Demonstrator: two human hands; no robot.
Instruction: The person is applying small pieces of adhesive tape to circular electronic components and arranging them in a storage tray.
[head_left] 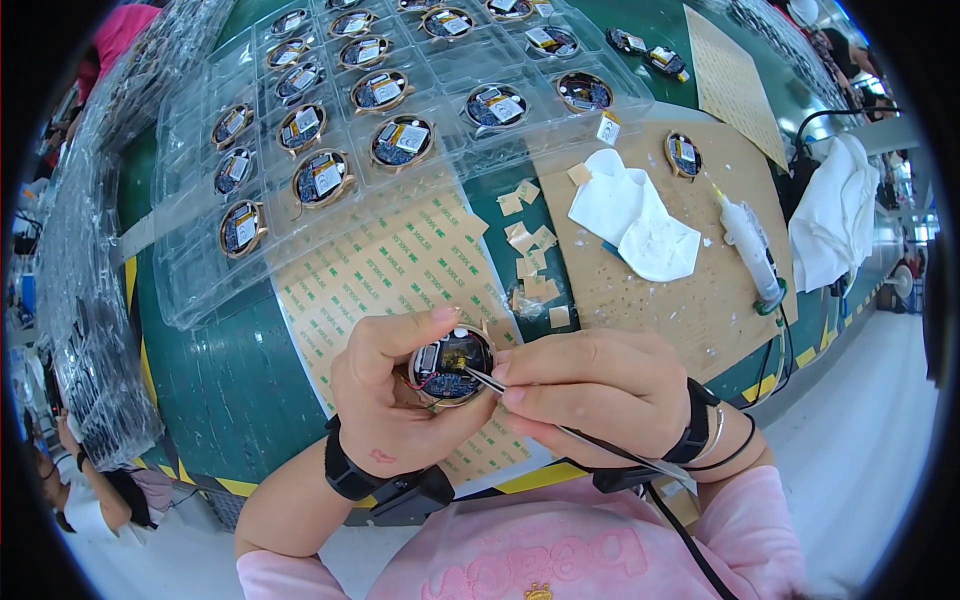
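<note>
Left hand (385,400) curls around the round case (452,366), right hand (600,385) pinches tweezers (484,378) (tips inside!): seemingly mid-adjustment; the next move wants steady precision.

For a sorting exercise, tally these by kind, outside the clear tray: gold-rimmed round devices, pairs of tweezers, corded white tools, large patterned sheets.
Gold-rimmed round devices: 2
Pairs of tweezers: 1
Corded white tools: 1
Large patterned sheets: 2
Total: 6
</note>
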